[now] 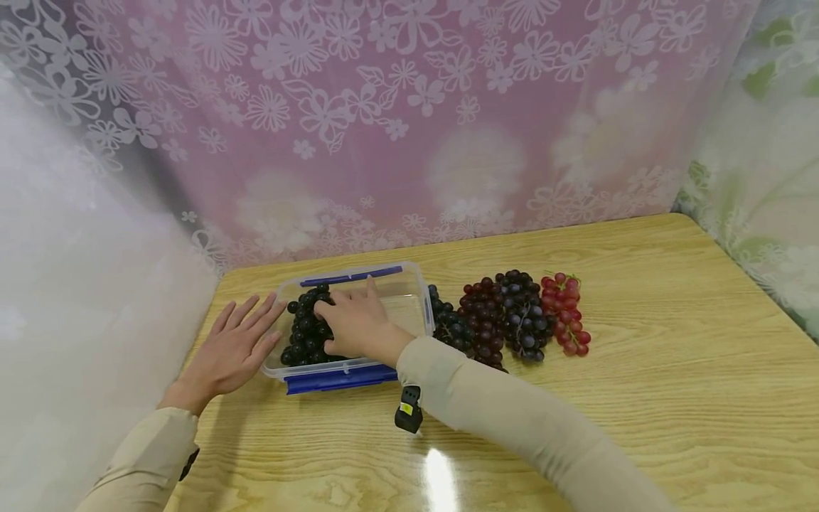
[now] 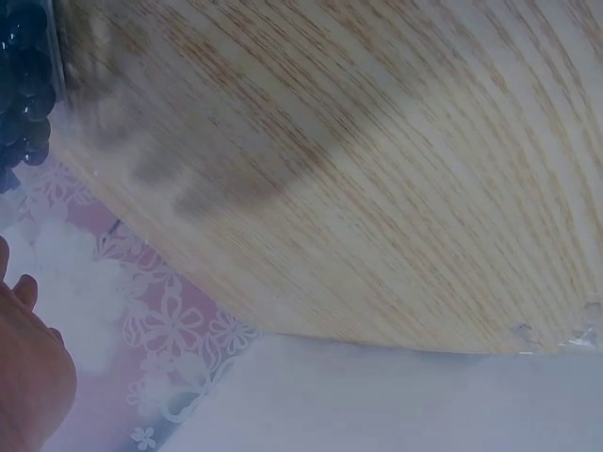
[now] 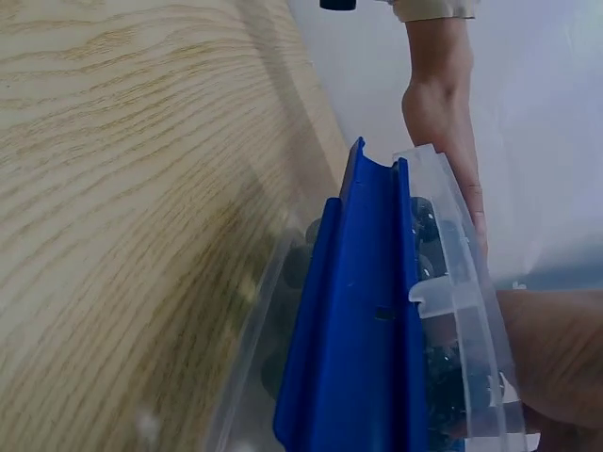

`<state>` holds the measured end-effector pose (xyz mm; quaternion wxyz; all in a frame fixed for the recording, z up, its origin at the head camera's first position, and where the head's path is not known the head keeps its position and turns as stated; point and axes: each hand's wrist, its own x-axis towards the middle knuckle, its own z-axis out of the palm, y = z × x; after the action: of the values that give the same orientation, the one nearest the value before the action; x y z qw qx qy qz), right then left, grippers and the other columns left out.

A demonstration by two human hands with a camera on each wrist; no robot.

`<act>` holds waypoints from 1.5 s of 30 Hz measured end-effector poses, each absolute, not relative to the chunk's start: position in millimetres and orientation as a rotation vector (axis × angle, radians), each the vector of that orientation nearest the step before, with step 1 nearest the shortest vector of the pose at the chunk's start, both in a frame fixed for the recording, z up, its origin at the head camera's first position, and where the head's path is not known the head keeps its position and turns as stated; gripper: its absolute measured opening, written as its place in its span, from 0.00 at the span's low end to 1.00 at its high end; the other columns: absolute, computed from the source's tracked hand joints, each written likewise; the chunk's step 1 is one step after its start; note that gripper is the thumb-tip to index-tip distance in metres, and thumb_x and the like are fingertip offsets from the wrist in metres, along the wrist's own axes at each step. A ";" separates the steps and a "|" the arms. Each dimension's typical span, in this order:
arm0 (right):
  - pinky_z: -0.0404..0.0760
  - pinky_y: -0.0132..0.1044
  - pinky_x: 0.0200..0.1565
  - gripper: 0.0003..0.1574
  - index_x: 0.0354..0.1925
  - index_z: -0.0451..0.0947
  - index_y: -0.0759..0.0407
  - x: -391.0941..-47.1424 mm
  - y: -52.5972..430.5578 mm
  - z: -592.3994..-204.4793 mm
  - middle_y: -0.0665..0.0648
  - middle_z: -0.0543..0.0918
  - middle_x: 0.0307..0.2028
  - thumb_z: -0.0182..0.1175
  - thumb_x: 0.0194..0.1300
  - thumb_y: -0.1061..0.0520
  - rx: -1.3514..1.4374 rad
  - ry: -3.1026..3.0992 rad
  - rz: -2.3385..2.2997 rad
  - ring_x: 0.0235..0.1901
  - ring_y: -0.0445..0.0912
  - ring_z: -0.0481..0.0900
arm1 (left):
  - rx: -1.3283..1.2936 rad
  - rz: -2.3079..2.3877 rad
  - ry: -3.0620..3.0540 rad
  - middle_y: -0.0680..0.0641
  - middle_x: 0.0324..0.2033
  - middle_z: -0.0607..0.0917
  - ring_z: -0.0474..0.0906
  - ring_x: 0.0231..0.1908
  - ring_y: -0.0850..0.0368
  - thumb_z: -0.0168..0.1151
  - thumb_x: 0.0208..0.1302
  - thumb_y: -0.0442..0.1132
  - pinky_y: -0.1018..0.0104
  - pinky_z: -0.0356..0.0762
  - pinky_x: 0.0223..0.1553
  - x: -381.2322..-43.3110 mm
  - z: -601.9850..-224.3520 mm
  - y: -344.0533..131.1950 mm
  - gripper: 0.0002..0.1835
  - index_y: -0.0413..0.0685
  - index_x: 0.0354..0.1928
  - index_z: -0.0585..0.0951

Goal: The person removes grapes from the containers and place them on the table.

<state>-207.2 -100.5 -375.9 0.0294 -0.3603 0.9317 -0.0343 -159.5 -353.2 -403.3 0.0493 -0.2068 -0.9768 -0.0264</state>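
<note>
A clear plastic container [image 1: 403, 302] with blue side latches [image 3: 358, 320] stands at the table's left part. A bunch of black grapes [image 1: 306, 334] lies in its left half. My right hand [image 1: 358, 323] reaches inside, thumb and fingers curled on the bunch; its fingertips are partly hidden among the grapes. My left hand [image 1: 233, 348] lies with straight, spread fingers at the container's left rim, its fingertips at the edge. In the left wrist view, part of the left hand [image 2: 33, 367] shows at the lower left, below the grapes [image 2: 24, 85].
Right of the container lie a dark blue-black bunch [image 1: 451, 326] close against its wall, a dark red bunch [image 1: 483, 316], a blue-black bunch [image 1: 526, 313] and a bright red bunch [image 1: 566, 313]. The wooden table [image 1: 665, 320] meets a floral curtain [image 1: 409, 142] behind.
</note>
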 end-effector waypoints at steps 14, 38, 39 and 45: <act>0.43 0.67 0.64 0.35 0.65 0.64 0.36 -204.9 -96.0 -377.3 0.51 0.69 0.64 0.60 0.63 0.36 -1.072 2.916 -0.153 0.61 0.53 0.68 | -0.635 -0.070 -2.975 0.47 0.73 0.53 0.45 0.71 0.44 0.40 0.75 0.55 0.46 0.34 0.69 -161.8 -403.5 -350.1 0.30 0.55 0.75 0.55; 0.55 0.68 0.61 0.45 0.72 0.53 0.43 -209.3 -102.1 -377.7 0.49 0.83 0.44 0.58 0.63 0.35 -0.886 2.830 -0.206 0.47 0.50 0.79 | -0.707 -0.036 -2.931 0.46 0.73 0.52 0.43 0.72 0.43 0.48 0.74 0.49 0.48 0.34 0.69 -161.9 -406.5 -359.0 0.30 0.53 0.74 0.57; 0.54 0.68 0.61 0.45 0.72 0.53 0.42 -210.6 -102.0 -378.6 0.48 0.83 0.42 0.59 0.64 0.35 -0.878 2.824 -0.231 0.46 0.48 0.80 | -0.708 -0.041 -2.929 0.46 0.73 0.52 0.43 0.72 0.43 0.48 0.74 0.49 0.48 0.34 0.69 -162.1 -406.7 -358.6 0.30 0.53 0.74 0.57; 0.54 0.69 0.60 0.41 0.69 0.58 0.38 -216.4 -100.5 -381.9 0.43 0.81 0.29 0.61 0.63 0.37 -0.903 2.797 -0.334 0.37 0.43 0.80 | -0.684 -0.054 -2.949 0.47 0.74 0.51 0.44 0.71 0.43 0.47 0.74 0.49 0.47 0.34 0.69 -163.4 -408.7 -357.6 0.31 0.54 0.75 0.56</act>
<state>-216.4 -100.5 -381.9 0.0915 -0.3038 0.9416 -0.1126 -163.4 -357.6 -408.7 0.0569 -0.2256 -0.9724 -0.0178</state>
